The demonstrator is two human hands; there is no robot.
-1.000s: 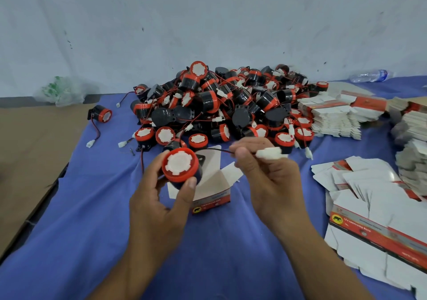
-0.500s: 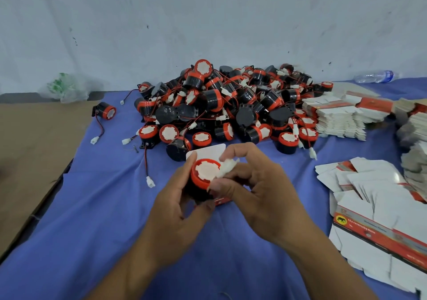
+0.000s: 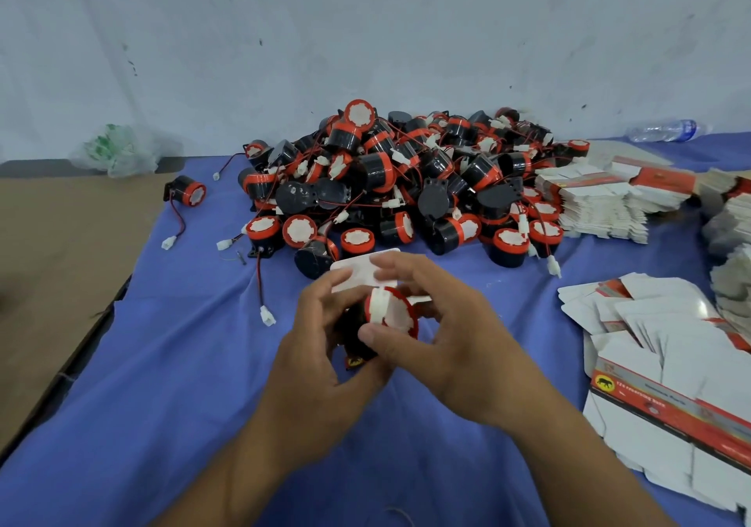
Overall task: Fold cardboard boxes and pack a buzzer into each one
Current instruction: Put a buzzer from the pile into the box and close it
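I hold one black buzzer (image 3: 396, 317) with a red rim and white face at the table's middle. My left hand (image 3: 321, 368) grips its black body from the left. My right hand (image 3: 451, 343) presses the white wire connector (image 3: 377, 308) against the face, thumb below it. Behind and under the buzzer is an open white cardboard box (image 3: 365, 270), its flap up; a red printed strip shows below my fingers. The box's body is mostly hidden by my hands.
A big heap of black-and-red buzzers (image 3: 406, 177) with tangled wires lies behind on the blue cloth (image 3: 183, 364). Flat box blanks (image 3: 666, 360) lie at the right, stacks (image 3: 601, 201) farther back. One stray buzzer (image 3: 187, 191) sits at left. A plastic bottle (image 3: 662, 130) lies by the wall.
My right hand brought the white connector from out at the right onto the buzzer's face. Both hands and the buzzer shifted right and down toward the box.
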